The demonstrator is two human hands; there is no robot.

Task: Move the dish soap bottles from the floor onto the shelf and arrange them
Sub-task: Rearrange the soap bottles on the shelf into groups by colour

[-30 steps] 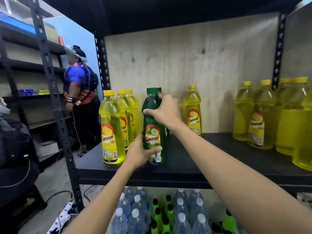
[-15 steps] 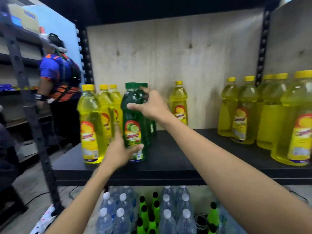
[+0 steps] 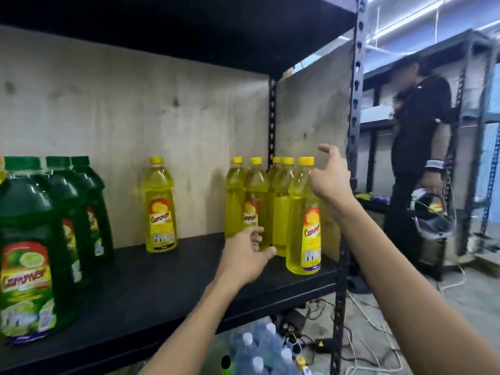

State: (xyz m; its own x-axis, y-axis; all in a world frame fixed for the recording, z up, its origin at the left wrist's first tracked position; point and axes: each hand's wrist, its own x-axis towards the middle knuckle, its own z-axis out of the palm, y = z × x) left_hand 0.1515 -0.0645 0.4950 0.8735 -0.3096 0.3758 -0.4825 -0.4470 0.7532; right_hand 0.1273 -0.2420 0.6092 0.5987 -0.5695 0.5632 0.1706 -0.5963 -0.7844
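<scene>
As my left hand (image 3: 244, 257) and right hand (image 3: 328, 180) hover empty, fingers spread, either side of the front yellow bottle (image 3: 304, 220), I seem to be arranging; next calls for a steady grip.

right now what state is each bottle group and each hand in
green bottles: three, upright, capped, lined front to back at the left of the shelf
lone yellow bottle: upright, capped, standing apart at the back
yellow bottle cluster: five, upright, capped, packed at the right end
left hand: open, low in front of the cluster, holding nothing
right hand: open, fingers spread beside the cluster's tops, contact unclear
</scene>
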